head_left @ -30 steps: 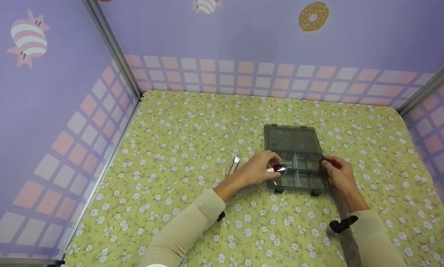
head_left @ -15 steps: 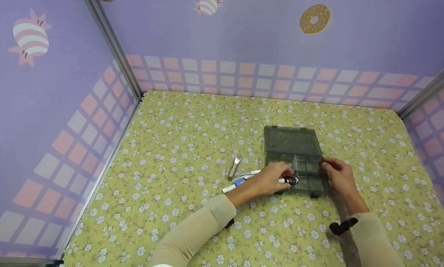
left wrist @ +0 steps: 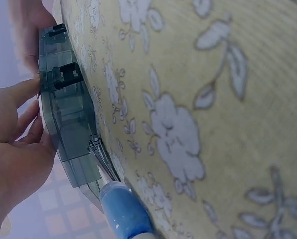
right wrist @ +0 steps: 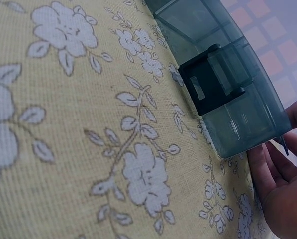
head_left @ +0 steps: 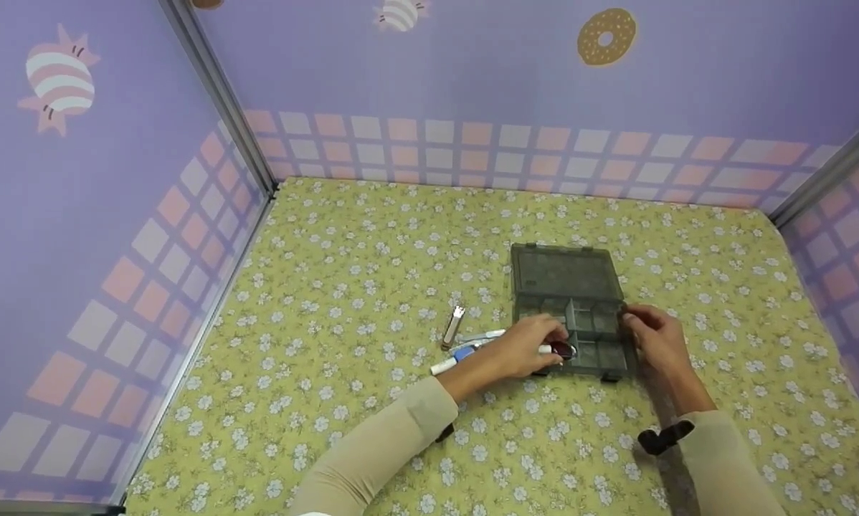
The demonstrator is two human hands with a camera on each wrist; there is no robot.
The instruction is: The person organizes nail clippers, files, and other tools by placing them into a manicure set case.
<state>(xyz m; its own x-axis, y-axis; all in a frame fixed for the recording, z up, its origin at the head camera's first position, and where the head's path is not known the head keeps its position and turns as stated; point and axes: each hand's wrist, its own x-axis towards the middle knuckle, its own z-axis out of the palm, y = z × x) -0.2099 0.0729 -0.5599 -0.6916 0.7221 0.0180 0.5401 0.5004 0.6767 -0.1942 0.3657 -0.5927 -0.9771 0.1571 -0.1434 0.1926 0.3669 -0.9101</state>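
My left hand [head_left: 528,345] pinches a small dark red bottle with a white cap, much like nail polish [head_left: 563,350], low over the front left compartments of a smoky, see-through divided box [head_left: 601,355]. Its lid [head_left: 566,272] lies folded back, away from me. At the box's right side my right hand [head_left: 660,340] grips the edge between thumb and fingers. The right wrist view has the hand [right wrist: 287,199] at the box's corner beside a black latch [right wrist: 210,79]. The red bottle is hidden in the left wrist view.
Left of the box lie nail clippers [head_left: 453,327], a slim silvery tool [head_left: 483,335] and a blue-and-white tube [head_left: 464,352], partly under the left wrist. The left wrist view shows the blue tube [left wrist: 123,209] close to the box. Patterned walls enclose the flowered cloth [head_left: 372,251].
Over the first half second my left hand moved right and toward me with the bottle, uncovering the tube and slim tool. Since then it has barely moved. The right hand stays at the box edge.
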